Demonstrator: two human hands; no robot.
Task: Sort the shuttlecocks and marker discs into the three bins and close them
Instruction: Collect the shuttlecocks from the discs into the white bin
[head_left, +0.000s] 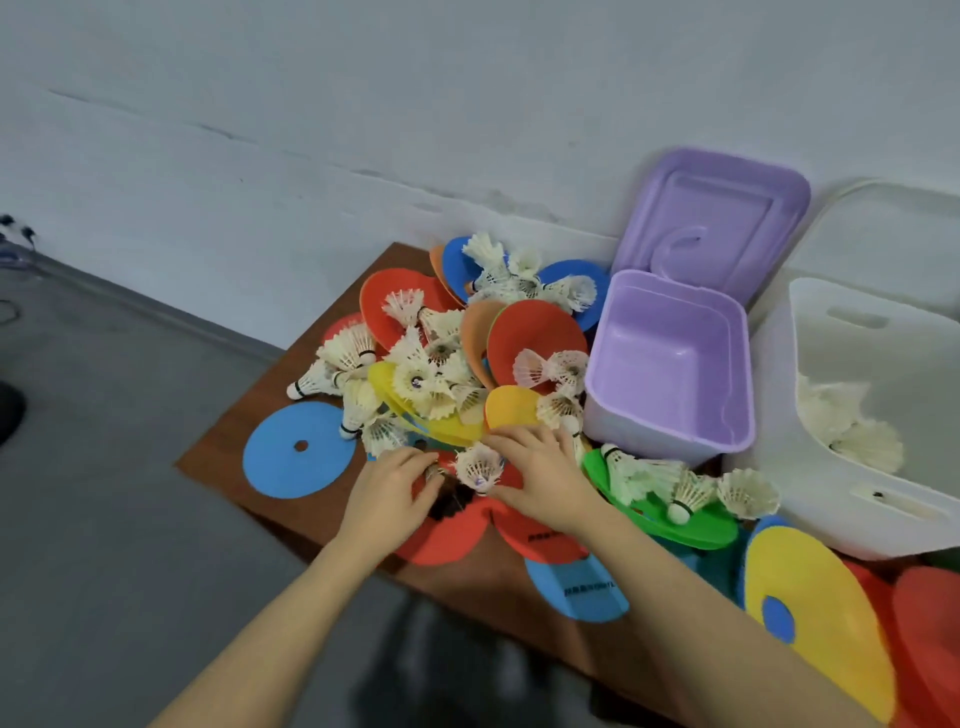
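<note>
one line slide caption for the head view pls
Both hands, left and right, reach into a pile of shuttlecocks and marker discs beside an empty purple bin.

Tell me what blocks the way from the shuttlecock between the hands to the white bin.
The purple bin sits open to the left of the white bin, not squarely between. From the shuttlecock, the path crosses a green disc piled with shuttlecocks; lifted over these, nothing visible blocks it.

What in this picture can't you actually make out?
- Third bin: none in the head view; only the purple bin and white bin show.
- White bin: cut off by the right edge.
- Left hand grip: its fingertips are buried among discs.
- Print on the blue disc: too small.
</note>
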